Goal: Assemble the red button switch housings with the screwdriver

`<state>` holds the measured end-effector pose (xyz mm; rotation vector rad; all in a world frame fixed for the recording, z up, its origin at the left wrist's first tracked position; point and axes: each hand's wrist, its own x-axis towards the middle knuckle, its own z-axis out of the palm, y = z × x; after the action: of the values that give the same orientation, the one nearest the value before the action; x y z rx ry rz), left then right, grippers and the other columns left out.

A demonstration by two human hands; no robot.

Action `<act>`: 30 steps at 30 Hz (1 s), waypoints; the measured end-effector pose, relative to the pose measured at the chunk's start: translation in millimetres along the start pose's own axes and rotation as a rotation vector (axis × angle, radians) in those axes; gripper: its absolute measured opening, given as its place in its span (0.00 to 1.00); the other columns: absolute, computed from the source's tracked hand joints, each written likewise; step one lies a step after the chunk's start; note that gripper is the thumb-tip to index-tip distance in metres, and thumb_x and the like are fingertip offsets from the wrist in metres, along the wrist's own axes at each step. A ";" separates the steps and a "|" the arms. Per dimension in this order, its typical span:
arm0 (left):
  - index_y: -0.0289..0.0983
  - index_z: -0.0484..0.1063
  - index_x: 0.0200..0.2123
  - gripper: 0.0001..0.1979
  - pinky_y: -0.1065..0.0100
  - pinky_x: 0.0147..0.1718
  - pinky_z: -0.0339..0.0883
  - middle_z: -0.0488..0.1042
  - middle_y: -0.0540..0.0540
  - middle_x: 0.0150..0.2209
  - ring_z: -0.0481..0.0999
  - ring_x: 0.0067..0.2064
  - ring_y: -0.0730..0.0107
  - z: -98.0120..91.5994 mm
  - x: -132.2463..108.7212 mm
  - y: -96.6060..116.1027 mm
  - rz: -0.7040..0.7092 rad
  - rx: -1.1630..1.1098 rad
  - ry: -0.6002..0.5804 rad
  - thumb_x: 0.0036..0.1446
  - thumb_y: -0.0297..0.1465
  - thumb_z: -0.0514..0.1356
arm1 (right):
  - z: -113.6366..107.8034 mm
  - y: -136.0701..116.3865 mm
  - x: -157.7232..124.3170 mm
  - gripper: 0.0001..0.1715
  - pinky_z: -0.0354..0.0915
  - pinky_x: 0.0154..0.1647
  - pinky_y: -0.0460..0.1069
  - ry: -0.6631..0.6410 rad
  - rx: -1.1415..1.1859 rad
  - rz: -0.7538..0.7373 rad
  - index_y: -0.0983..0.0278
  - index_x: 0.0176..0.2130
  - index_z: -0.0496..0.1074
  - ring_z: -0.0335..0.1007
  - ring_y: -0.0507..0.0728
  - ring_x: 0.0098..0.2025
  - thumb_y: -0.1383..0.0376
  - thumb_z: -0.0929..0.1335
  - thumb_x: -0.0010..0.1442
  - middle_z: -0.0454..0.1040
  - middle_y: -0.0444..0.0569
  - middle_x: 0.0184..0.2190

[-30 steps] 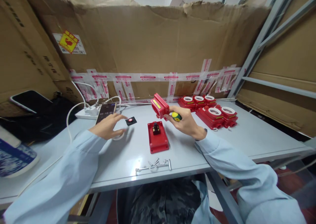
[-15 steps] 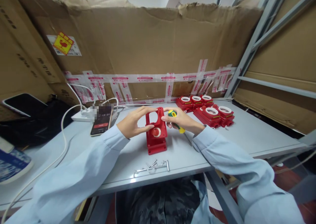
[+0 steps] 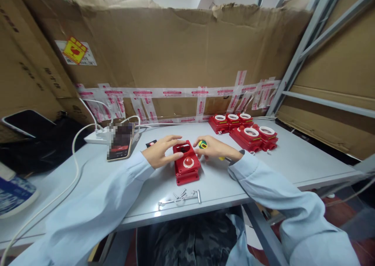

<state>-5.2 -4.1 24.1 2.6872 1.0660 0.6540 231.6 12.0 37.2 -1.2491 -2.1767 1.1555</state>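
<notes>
A red box (image 3: 188,177) sits on the table before me, its red cover (image 3: 195,161) lying over it with a round opening at the far end and a red dome in a white ring at the near end. My left hand (image 3: 160,152) is at the cover's left side, fingers stretched out and apart, thumb tip on the cover. At the right edge, my right hand (image 3: 215,147) is curled round a green and yellow screwdriver (image 3: 202,144); its shaft points back toward my wrist. Loose screws (image 3: 182,195) and a small metal rod (image 3: 199,196) lie near the table's front edge.
Several red boxes with white rings (image 3: 251,135) stand at the back right. A phone (image 3: 119,147) leans by a white power strip (image 3: 96,137) on the left, with a white cable (image 3: 76,156). A cardboard wall (image 3: 175,47) closes off the back.
The red cover has come down from a tilted, raised position onto the box. My left hand has opened out along it; my right hand has drawn slightly off, still with the screwdriver.
</notes>
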 end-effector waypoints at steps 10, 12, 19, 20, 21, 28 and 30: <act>0.39 0.69 0.43 0.22 0.55 0.41 0.64 0.67 0.38 0.50 0.68 0.49 0.50 13.4 -10.1 16.6 0.101 0.300 -0.053 0.47 0.44 0.66 | 1.3 2.7 -3.0 0.10 0.62 0.18 0.41 -0.028 -0.047 -0.071 0.66 0.36 0.67 0.64 0.46 0.17 0.62 0.69 0.55 0.73 0.43 0.22; 0.39 0.68 0.44 0.21 0.56 0.40 0.64 0.68 0.39 0.49 0.69 0.48 0.51 13.0 -5.7 9.3 0.060 0.308 -0.090 0.48 0.41 0.65 | -1.6 4.8 -2.5 0.11 0.61 0.18 0.41 -0.005 -0.060 -0.081 0.66 0.37 0.68 0.64 0.46 0.17 0.62 0.69 0.55 0.74 0.43 0.22; 0.36 0.66 0.46 0.19 0.58 0.45 0.66 0.71 0.39 0.47 0.72 0.47 0.53 3.4 29.8 -28.0 -0.188 0.442 -0.217 0.51 0.37 0.61 | -6.8 10.4 1.1 0.14 0.61 0.19 0.41 0.053 -0.110 -0.082 0.67 0.38 0.69 0.64 0.47 0.18 0.60 0.70 0.53 0.75 0.45 0.23; 0.36 0.66 0.46 0.20 0.57 0.45 0.66 0.71 0.37 0.48 0.72 0.48 0.51 1.4 34.5 -35.2 -0.232 0.475 -0.220 0.52 0.37 0.61 | -6.9 10.8 1.1 0.14 0.61 0.19 0.41 0.058 -0.127 -0.079 0.66 0.38 0.69 0.64 0.47 0.18 0.60 0.70 0.54 0.75 0.45 0.23; 0.35 0.66 0.47 0.20 0.56 0.45 0.66 0.71 0.35 0.49 0.72 0.49 0.49 -0.6 38.4 -42.7 -0.268 0.502 -0.216 0.52 0.37 0.60 | -7.0 11.0 1.0 0.13 0.61 0.19 0.41 0.060 -0.144 -0.075 0.66 0.38 0.69 0.64 0.47 0.17 0.61 0.69 0.54 0.75 0.45 0.24; 0.32 0.65 0.48 0.18 0.49 0.47 0.65 0.66 0.29 0.53 0.66 0.56 0.42 -12.1 39.4 -84.1 -0.469 0.633 -0.139 0.55 0.33 0.58 | -8.6 8.9 -2.5 0.14 0.63 0.21 0.42 0.064 -0.267 -0.084 0.66 0.40 0.69 0.67 0.47 0.19 0.60 0.68 0.56 0.77 0.46 0.26; 0.32 0.65 0.50 0.20 0.47 0.47 0.64 0.64 0.29 0.55 0.65 0.56 0.41 -14.0 35.1 -88.1 -0.500 0.657 -0.103 0.56 0.35 0.57 | -9.6 8.1 -2.9 0.14 0.63 0.22 0.42 0.091 -0.314 -0.088 0.66 0.41 0.70 0.67 0.48 0.19 0.59 0.67 0.56 0.77 0.46 0.26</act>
<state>-42.4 84.1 20.3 2.6828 2.1108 0.0682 243.8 16.2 36.6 -1.2850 -2.3811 0.7263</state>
